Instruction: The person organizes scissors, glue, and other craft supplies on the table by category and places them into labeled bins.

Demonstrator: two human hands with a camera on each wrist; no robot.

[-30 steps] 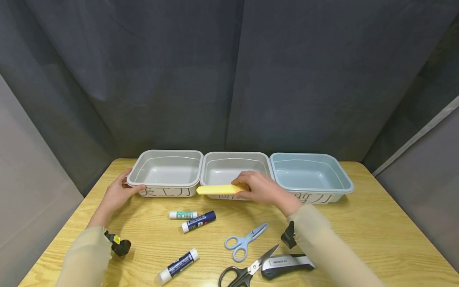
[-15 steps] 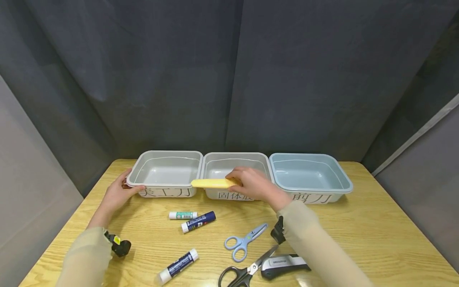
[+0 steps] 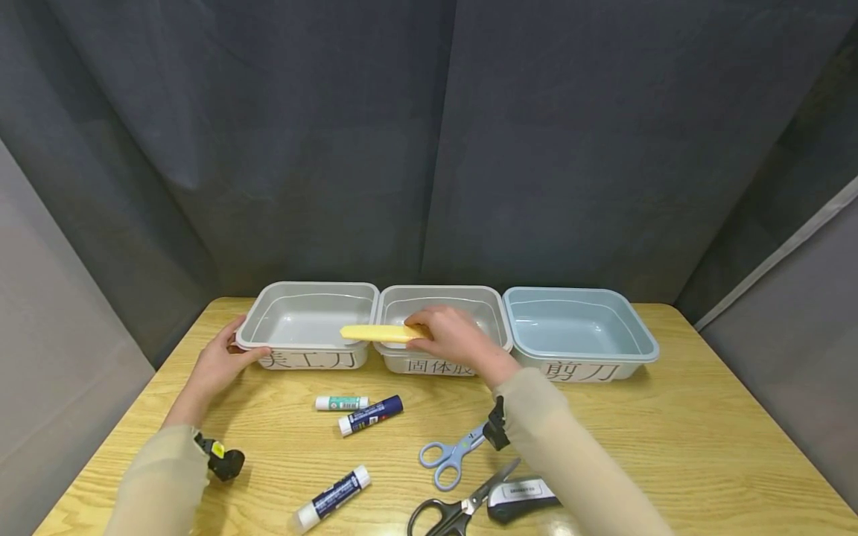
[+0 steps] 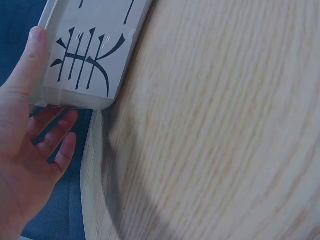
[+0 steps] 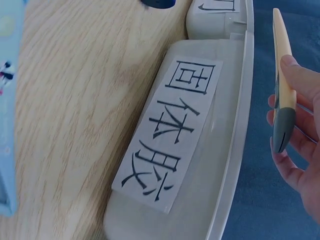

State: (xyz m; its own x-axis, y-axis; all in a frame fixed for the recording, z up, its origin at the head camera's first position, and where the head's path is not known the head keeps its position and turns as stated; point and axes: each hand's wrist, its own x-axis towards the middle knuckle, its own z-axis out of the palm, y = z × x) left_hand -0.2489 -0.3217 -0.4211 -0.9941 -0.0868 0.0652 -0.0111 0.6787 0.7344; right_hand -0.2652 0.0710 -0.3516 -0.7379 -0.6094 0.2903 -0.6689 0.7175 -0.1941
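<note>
A yellow utility knife [image 3: 375, 333] with a grey end [image 5: 284, 127] is pinched in my right hand [image 3: 456, 341]. It lies level above the front rim of the middle grey bin [image 3: 397, 362], its far tip over the left grey bin [image 3: 284, 360]. My left hand [image 3: 217, 366] holds the left bin's front left corner. In the left wrist view the thumb [image 4: 31, 62] presses the rim, and the other fingers [image 4: 62, 132] curl by the end wall. Both bins carry paper labels with printed characters.
A light blue bin [image 3: 536, 365] stands at the right of the row. Glue sticks [image 3: 371, 415] lie in front of the bins. Blue-handled scissors [image 3: 447, 458], black-handled scissors [image 3: 462, 510] and a black-and-grey cutter [image 3: 519, 500] lie nearer, the cutter partly under my right sleeve.
My right hand has moved left and slightly away from me, carrying the yellow utility knife from the middle bin's front toward the left bin. My left hand has stayed on the left bin.
</note>
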